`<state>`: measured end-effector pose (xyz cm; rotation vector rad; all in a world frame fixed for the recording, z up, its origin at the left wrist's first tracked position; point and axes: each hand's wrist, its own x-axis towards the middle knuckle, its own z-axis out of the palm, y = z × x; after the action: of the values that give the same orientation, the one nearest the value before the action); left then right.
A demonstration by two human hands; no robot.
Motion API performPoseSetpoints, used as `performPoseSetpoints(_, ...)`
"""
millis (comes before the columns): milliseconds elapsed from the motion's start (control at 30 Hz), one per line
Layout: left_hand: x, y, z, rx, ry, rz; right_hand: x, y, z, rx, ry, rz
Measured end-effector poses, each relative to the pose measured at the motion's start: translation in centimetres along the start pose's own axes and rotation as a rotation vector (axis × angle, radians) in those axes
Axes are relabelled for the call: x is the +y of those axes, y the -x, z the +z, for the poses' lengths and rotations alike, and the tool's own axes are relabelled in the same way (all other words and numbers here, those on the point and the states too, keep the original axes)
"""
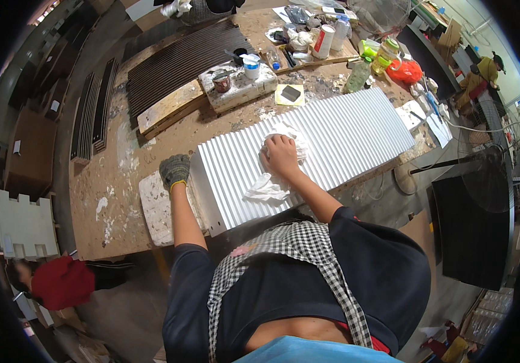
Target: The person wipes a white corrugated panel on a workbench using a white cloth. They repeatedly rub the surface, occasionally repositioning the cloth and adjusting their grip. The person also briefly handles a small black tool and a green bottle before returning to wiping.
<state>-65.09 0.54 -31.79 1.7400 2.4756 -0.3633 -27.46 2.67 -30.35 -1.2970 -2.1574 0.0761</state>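
A long silver-white ribbed panel [344, 134] lies slanted across the workbench in front of me. My right hand [281, 155] is bare and presses a crumpled white cloth [296, 140] onto the ridges near the middle, its fingers closed over it. A second crumpled white cloth [268, 187] lies on the panel nearer to me. My left hand [175, 170], in a dark grey knit glove, is at the panel's left end with its fingers curled; the fingertips are partly hidden. Under that end is a stained whitish block [155, 202].
A dark ribbed panel [181, 66] lies at the far left of the workbench [109, 227]. Small pots stand on a pale block [242, 94]. Bottles, including a yellow-green one [386, 55], crowd the far right. A fan [484, 166] stands at right; a person in red [63, 281] is at lower left.
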Motion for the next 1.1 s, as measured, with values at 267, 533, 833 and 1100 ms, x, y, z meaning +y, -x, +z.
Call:
performPoseSetpoints(267,0.4,0.5,-0.5,0.000,0.045,-0.052,0.1,0.1,0.1,-0.004,0.024,-0.016)
performPoseSetpoints(533,0.0,0.1,0.1,0.050,0.044,-0.028,0.2,0.1,0.2,-0.019,0.024,-0.007)
performPoseSetpoints(833,0.0,0.2,0.4,0.068,0.030,-0.010,0.1,0.1,0.1,-0.009,0.019,-0.004)
performPoseSetpoints(1100,-0.1,0.4,-0.1,0.056,0.043,0.003,0.1,0.1,0.4,-0.006,0.005,-0.004)
